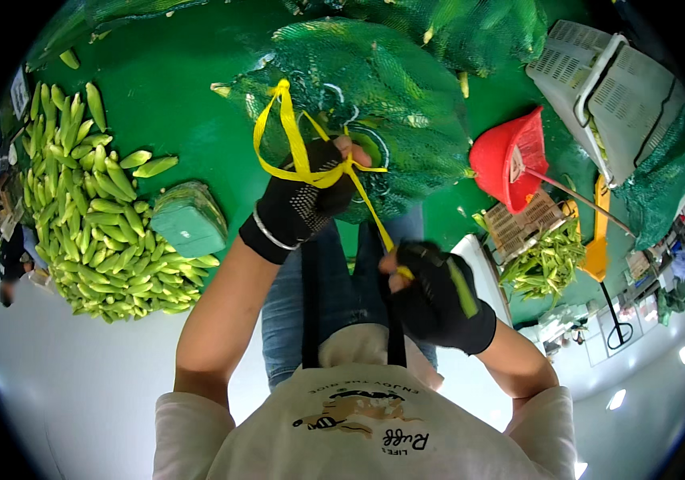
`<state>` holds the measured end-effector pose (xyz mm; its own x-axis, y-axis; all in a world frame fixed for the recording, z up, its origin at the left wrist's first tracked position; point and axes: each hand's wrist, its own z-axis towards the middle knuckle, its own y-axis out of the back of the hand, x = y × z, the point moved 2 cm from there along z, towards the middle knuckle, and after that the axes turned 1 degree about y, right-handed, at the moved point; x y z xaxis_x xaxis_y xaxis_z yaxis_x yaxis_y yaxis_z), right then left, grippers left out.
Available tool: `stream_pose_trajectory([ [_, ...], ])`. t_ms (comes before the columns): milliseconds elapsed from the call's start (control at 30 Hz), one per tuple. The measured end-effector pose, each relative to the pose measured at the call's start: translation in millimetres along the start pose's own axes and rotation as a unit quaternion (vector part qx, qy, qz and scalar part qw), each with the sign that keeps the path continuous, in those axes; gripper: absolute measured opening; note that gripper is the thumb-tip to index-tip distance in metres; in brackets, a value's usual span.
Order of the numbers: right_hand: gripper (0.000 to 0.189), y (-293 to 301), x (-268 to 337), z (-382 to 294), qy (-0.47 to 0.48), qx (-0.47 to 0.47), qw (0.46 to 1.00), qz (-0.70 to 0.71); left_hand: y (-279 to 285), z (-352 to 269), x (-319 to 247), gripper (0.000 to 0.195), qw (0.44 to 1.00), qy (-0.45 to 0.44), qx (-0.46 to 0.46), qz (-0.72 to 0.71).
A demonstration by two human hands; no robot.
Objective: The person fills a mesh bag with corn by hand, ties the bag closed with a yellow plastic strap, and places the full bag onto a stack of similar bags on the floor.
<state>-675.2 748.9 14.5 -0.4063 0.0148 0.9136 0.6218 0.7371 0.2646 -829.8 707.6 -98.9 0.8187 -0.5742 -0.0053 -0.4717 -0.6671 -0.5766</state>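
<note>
A green mesh bag (420,108) filled with what looks like corn in husks lies in front of my legs. Around its gathered part runs a yellow plastic strap (294,135), knotted at one end and looped over my left hand (303,207). That hand, in a black fingerless glove with white dots, grips the strap against the bag. Lower and to the right, my right hand (441,300) wears a similar black glove. Its fingers pinch the strap's free end, and the strap runs taut between both hands. The bag's mouth is partly hidden behind my left hand.
A large heap of corn ears (108,222) covers the left, beside a green wrapped bundle (189,219). On the right are a red dustpan (507,162), grey plastic crates (624,102), loose husks (543,264) and a yellow pallet jack (597,246). More filled mesh bags (474,30) lie ahead.
</note>
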Motion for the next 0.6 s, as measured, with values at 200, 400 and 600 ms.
stream_pose_trajectory([
  [200, 0.018, 18.6, -35.4, 7.0, -0.273, -0.119, 0.929, 0.22, -1.5, -1.7, -0.8, 0.022, 0.994, -0.083, 0.001, 0.068],
  [400, 0.017, -21.9, -4.1, -13.0, -0.205, 0.037, 0.925, 0.319, 5.8, -7.1, 3.7, 0.018, 0.993, -0.077, 0.073, 0.052],
  [600, 0.036, 55.5, -40.5, 17.5, -0.043, -0.139, 0.929, -0.341, 4.1, -2.8, -5.9, 0.028, 0.994, -0.002, 0.019, -0.109],
])
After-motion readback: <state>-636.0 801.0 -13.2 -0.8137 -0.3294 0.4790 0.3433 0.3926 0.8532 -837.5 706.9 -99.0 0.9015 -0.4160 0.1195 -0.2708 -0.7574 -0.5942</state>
